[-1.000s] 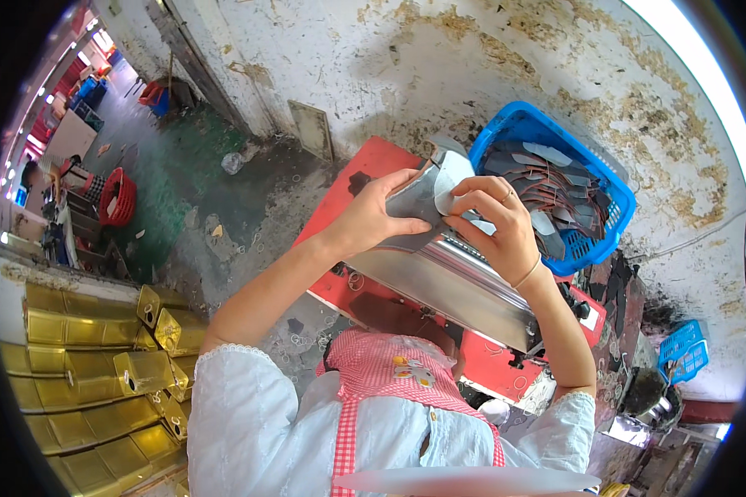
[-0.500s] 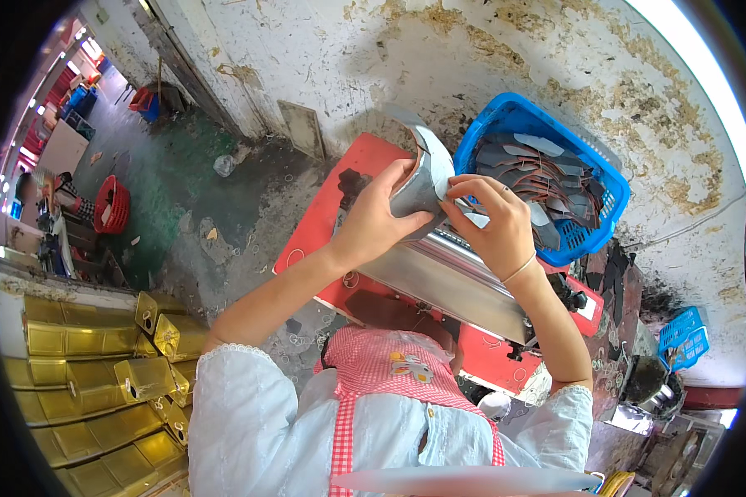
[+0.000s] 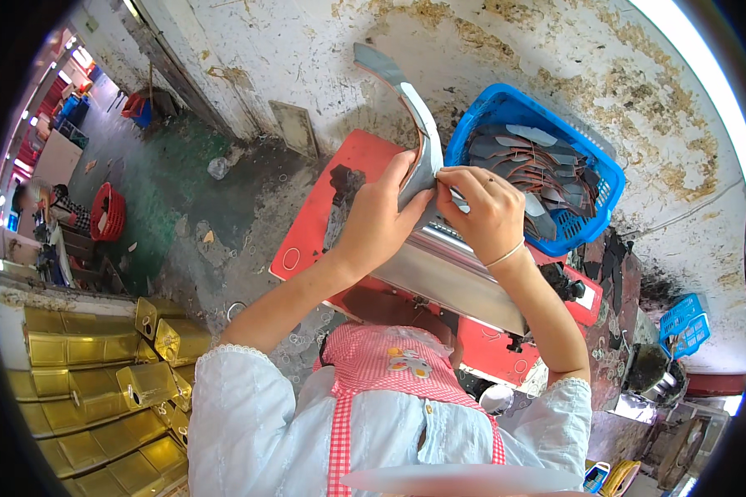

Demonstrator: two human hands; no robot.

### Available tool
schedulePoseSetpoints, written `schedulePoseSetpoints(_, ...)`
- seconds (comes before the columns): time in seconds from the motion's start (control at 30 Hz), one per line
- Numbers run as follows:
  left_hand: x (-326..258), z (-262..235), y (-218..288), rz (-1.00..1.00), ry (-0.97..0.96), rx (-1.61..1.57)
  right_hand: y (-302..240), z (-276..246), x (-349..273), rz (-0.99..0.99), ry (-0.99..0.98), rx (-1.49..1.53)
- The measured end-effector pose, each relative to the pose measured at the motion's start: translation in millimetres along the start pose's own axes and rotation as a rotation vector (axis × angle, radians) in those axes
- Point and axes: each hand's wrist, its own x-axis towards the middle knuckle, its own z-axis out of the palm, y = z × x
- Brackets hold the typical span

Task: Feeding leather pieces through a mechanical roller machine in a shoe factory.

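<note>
A long curved strip of grey leather-like pieces (image 3: 419,103) with brown edges rises from between my hands and bends to the upper left. My left hand (image 3: 380,217) is wrapped round its lower part, thumb on the near side. At the strip's right edge my right hand (image 3: 491,207) pinches with thumb and fingertips; its fingers partly hide the lower end. Below both hands lies a machine with a smooth metal plate (image 3: 448,282) and a roller, set on a red table (image 3: 302,244).
To the right, a blue plastic basket (image 3: 612,186) holds many similar grey pieces (image 3: 526,161). A stained wall (image 3: 323,50) stands close behind. Gold-coloured tins (image 3: 99,340) are stacked at lower left. A red basket (image 3: 112,214) and another person (image 3: 58,207) are farther off left.
The strip has swung up and now stretches farther to the upper left. My right hand has shifted slightly left, and its fingers have closed in on the strip's edge.
</note>
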Motion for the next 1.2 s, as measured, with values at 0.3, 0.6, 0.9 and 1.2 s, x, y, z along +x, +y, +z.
schedulePoseSetpoints(0.3,-4.2,3.8,-2.6,0.023,0.047,-0.125,4.9,-27.6,3.3,0.193,-0.175,0.190)
schedulePoseSetpoints(0.6,-3.3,9.7,10.6,0.000,0.035,0.064,2.6,-19.1,-8.9,0.123,-0.140,0.033)
schedulePoseSetpoints(0.9,-1.3,20.6,9.4,-0.003,0.020,0.033,6.2,-18.6,-11.0,0.083,-0.050,-0.089)
schedulePoseSetpoints(1.2,-3.9,15.5,-1.1,-0.013,-0.024,-0.274,10.5,-28.6,-9.6,0.360,-0.121,0.229)
